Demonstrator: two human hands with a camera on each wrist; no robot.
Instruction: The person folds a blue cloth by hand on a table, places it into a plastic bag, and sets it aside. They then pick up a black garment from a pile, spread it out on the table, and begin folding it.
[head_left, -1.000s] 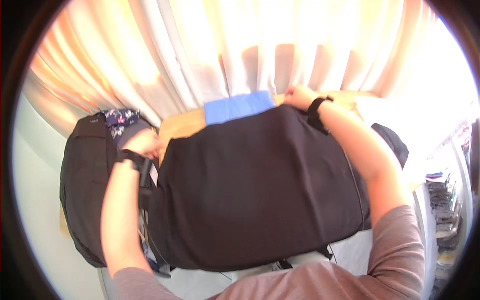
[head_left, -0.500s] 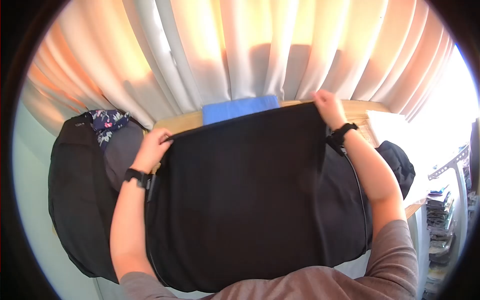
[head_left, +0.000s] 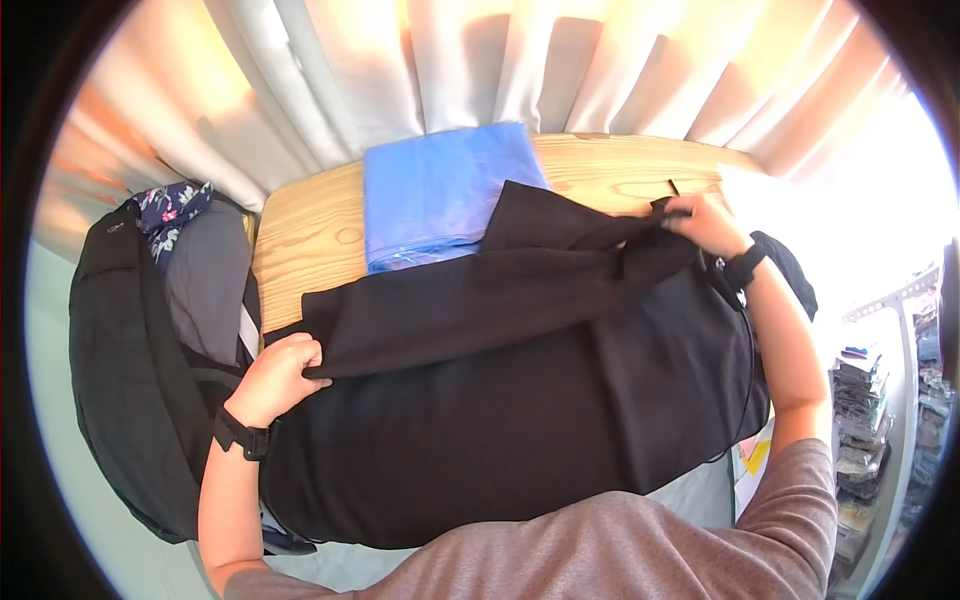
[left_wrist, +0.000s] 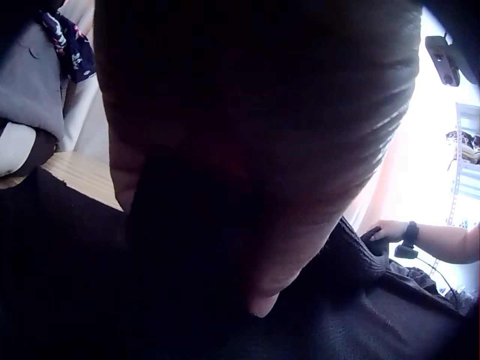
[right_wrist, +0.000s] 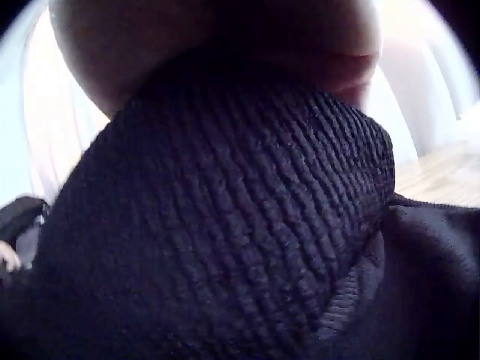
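Note:
A large black cloth (head_left: 500,430) is spread over the near part of the table, its far part folded over toward the person. At the left end of that fold, the left hand (head_left: 275,380) pinches the cloth edge with curled fingers. The right hand (head_left: 708,225) grips a bunched part at the right end. Ribbed black fabric (right_wrist: 225,202) fills much of the right wrist view, below the fingers. In the left wrist view the left hand (left_wrist: 262,135) is dark and hides most of its hold.
A blue plastic-wrapped packet (head_left: 430,195) lies on the wooden table (head_left: 305,235) behind the cloth. On the left stands a black bag (head_left: 130,380) with grey and floral fabric. Curtains (head_left: 460,70) hang behind; a rack of packets (head_left: 860,430) is at right.
The cloth's far edge, held up taut half a second ago, is now folded toward the person. The left hand has moved nearer the body, and more of the blue packet and table shows.

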